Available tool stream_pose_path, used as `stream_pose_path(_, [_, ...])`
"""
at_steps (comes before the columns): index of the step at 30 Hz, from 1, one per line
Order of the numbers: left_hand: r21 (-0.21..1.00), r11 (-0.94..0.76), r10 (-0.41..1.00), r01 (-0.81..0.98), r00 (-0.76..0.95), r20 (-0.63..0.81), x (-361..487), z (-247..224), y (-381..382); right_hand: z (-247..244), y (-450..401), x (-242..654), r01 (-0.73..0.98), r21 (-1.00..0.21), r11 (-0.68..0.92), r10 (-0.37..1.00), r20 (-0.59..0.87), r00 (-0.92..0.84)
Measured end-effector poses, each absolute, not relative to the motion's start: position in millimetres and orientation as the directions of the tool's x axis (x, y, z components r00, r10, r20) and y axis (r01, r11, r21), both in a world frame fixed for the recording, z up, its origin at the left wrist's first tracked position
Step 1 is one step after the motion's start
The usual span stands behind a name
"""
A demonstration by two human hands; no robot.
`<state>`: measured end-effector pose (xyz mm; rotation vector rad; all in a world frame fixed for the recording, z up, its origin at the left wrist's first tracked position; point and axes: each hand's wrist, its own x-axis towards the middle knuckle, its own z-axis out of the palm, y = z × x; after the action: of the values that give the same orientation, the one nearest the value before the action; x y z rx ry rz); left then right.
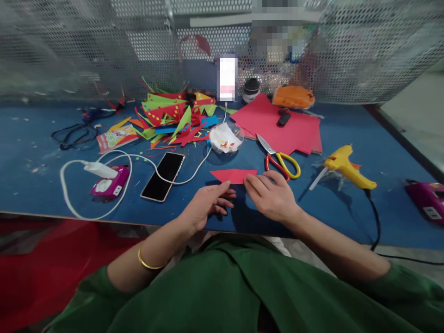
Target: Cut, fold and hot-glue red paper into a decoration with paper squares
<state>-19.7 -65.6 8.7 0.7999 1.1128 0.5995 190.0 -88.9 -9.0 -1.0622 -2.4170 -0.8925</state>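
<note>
A folded piece of red paper (233,175), pointed at its left end, lies at the front middle of the blue table. My right hand (272,196) has its fingers pressed together on the paper's right end. My left hand (210,203) is at the paper's lower edge, its thumb tip by the edge and its fingers apart below it. Whether that thumb touches the paper I cannot tell. Just beyond my right hand lie scissors (281,162) with red and yellow handles, blades pointing away to the left.
Right of the scissors is a yellow glue gun (342,164) with a black cord. Red sheets (277,127) and a plastic bowl (225,138) lie behind. At left are a phone (163,176), a purple socket block (111,181) with a white cable, and colourful paper scraps (173,118).
</note>
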Motion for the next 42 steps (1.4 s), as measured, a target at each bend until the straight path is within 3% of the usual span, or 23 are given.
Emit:
stream_pose_path(4, [0.739,0.657,0.748,-0.149,0.247,-0.616,1,15,-46,1,-82,192,0.720,0.458,0.522,0.458,0.561,-0.689])
stream_pose_path(5, [0.753,0.640,0.765,-0.152,0.216,-0.607,5,16,-41,1,-79,193,0.741,0.429,0.517,0.508,0.542,-0.669])
stream_pose_path(7, [0.792,0.589,0.806,-0.158,0.176,-0.565,10,18,-32,2,-74,197,0.866,0.281,0.413,0.746,0.442,-0.498])
stream_pose_path(9, [0.851,0.498,0.865,-0.168,0.164,-0.474,11,23,-22,0,-68,203,0.977,0.145,0.158,0.945,0.266,-0.192])
stream_pose_path(10, [0.883,0.438,0.896,-0.168,0.168,-0.412,11,27,-17,-1,-64,207,0.993,0.118,0.024,0.980,0.196,-0.047])
stream_pose_path(14, [0.954,0.268,0.938,-0.135,0.261,-0.227,6,42,5,-6,-46,221,0.972,0.104,-0.211,0.974,0.104,0.200])
stream_pose_path(24, [0.942,0.290,0.935,-0.170,0.260,-0.241,-11,35,38,-8,-30,235,0.947,-0.048,-0.317,0.948,-0.037,0.315])
stream_pose_path(27, [0.930,0.300,0.941,-0.211,0.224,-0.252,-14,36,40,-12,-40,239,0.918,-0.211,-0.335,0.939,0.000,0.343])
stream_pose_path(30, [0.917,0.308,0.946,-0.254,0.187,-0.266,-14,45,44,-10,-48,236,0.633,-0.736,-0.239,0.896,0.083,0.435])
stream_pose_path(32, [0.906,0.311,0.949,-0.288,0.152,-0.277,-12,53,47,-1,-48,226,0.311,-0.949,-0.049,0.908,0.088,0.410])
stream_pose_path(35, [0.895,0.292,0.956,-0.336,0.106,-0.273,-9,64,53,17,-40,201,-0.001,-0.999,0.038,0.961,0.036,0.273])
stream_pose_path(42, [0.886,0.272,0.956,-0.376,0.003,-0.292,-15,68,57,13,-23,167,-0.117,-0.985,-0.123,0.985,-0.136,0.106])
